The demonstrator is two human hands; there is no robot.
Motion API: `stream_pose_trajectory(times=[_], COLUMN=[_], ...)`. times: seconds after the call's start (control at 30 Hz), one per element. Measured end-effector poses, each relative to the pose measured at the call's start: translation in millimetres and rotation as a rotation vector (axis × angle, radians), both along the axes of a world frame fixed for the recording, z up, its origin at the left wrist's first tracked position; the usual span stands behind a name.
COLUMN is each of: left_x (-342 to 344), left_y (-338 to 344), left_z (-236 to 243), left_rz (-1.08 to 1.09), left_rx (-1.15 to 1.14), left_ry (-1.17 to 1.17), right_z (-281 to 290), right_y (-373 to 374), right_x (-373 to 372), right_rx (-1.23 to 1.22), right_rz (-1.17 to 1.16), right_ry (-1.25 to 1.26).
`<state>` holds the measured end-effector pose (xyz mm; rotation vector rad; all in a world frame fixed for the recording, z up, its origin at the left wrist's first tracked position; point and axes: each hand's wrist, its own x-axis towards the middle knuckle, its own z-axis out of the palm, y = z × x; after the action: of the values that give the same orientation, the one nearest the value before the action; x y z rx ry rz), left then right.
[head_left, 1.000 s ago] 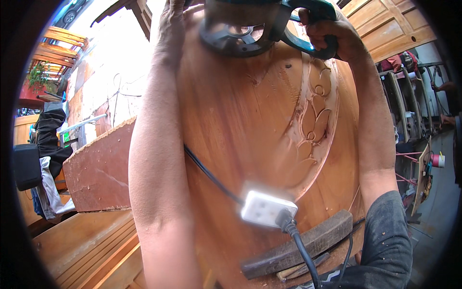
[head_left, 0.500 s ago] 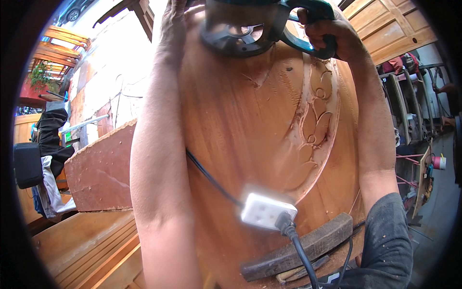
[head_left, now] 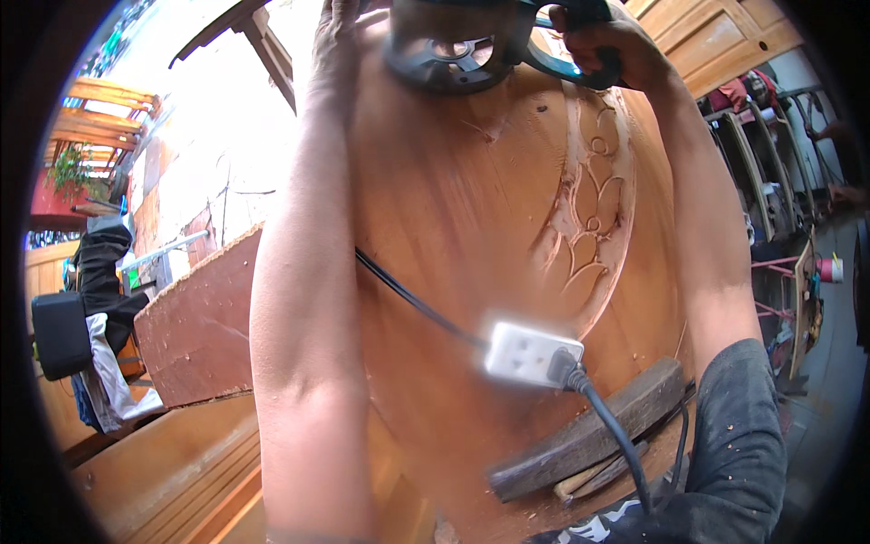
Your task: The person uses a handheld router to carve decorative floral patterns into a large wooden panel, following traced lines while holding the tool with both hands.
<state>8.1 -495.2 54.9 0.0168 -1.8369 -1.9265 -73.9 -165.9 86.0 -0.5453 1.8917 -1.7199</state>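
At the far edge of a wooden panel point(head_left: 435, 208) stands a dark teal router point(head_left: 444, 54), its top cut off by the picture edge. My right hand point(head_left: 612, 45) is wrapped round the router's looped side handle. My left hand point(head_left: 339, 23) is at the router's left side; its fingers are mostly out of the picture. Through the open base ring, pale light and part of the collar show. Along the panel's right side runs a carved band point(head_left: 598, 199) of leaf-like loops. Sawdust and a small chipped mark lie in front of the router.
A white socket block point(head_left: 533, 354) with a plugged-in black cable point(head_left: 616, 422) lies nearer me on the panel. Beside it are a dark curved wood block point(head_left: 589, 431) and a wooden-handled tool point(head_left: 589, 480). A brown board point(head_left: 199, 317) stands left; shelving point(head_left: 761, 163) is right.
The view has shifted, so the socket block, wood block and carving appear higher, the first two also further right. My right hand stays on the router's handle; the router sits slightly higher in the picture.
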Motion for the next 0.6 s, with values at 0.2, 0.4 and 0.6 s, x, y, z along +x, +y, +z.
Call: stream_pose_trajectory(times=[0.2,0.4,0.6], left_x=[-9,-5,-7], left_y=[6,8,5], left_z=[4,11,2], left_rz=[-0.043,0.007,0.018], left_rx=[0.038,0.071,0.075], left_ry=[0.005,-0.051,-0.034], right_z=[-1,-2,-1], right_y=[3,-2,-4], right_x=[4,6,9], right_rx=[0.020,0.001,0.001], right_rz=[-0.035,-0.021,-0.001], right_ry=[-0.001,0.002,0.038])
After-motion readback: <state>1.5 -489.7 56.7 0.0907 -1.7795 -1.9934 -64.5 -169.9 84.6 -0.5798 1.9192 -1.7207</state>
